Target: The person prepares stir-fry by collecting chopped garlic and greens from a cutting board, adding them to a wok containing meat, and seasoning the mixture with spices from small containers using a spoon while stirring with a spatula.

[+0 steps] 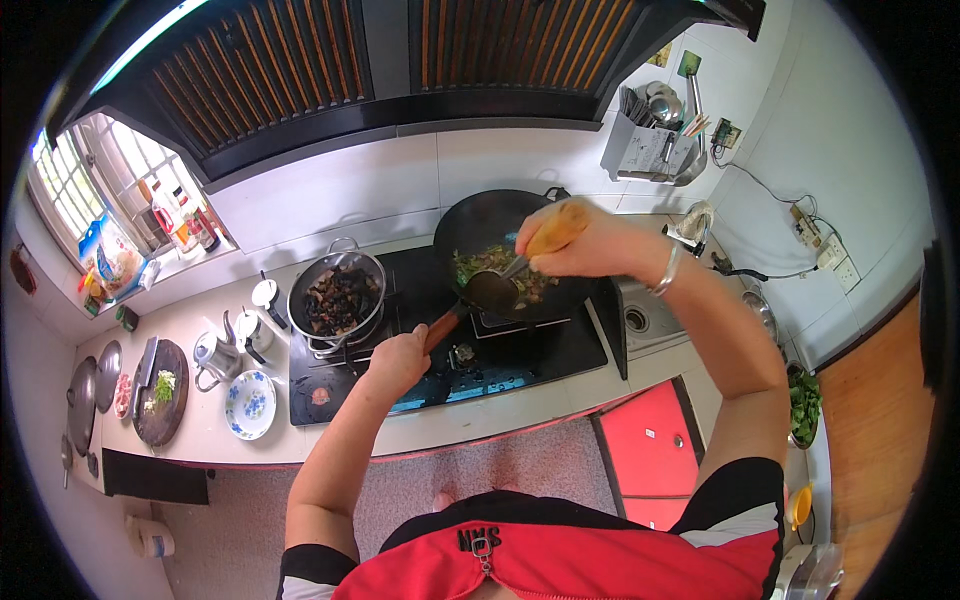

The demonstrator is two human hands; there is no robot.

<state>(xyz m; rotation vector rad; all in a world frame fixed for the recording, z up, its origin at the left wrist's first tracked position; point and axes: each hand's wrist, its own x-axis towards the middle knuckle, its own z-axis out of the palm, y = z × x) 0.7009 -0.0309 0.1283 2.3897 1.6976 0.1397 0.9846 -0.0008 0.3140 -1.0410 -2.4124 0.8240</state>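
My left hand (400,360) is closed around the wooden handle (444,328) of a dark wok (480,214) on the right burner. Over the wok, my right hand (566,244) grips the wooden handle of a metal ladle or spatula (491,290), whose dark head rests among the food. Chopped green vegetables mixed with brownish pieces (484,261) lie in the wok. To its left, a two-handled steel pan (294,296) holds dark, cooked-looking pieces (337,300). Both vessels stand on a black glass gas hob (517,371).
On the left counter are a patterned plate (250,405), a metal pitcher (217,358), and a round chopping board (176,405) with a cleaver (145,371) and chopped greens. A sink (652,330) lies right of the hob. The range hood (390,109) hangs above; a utensil holder (645,150) is on the wall.
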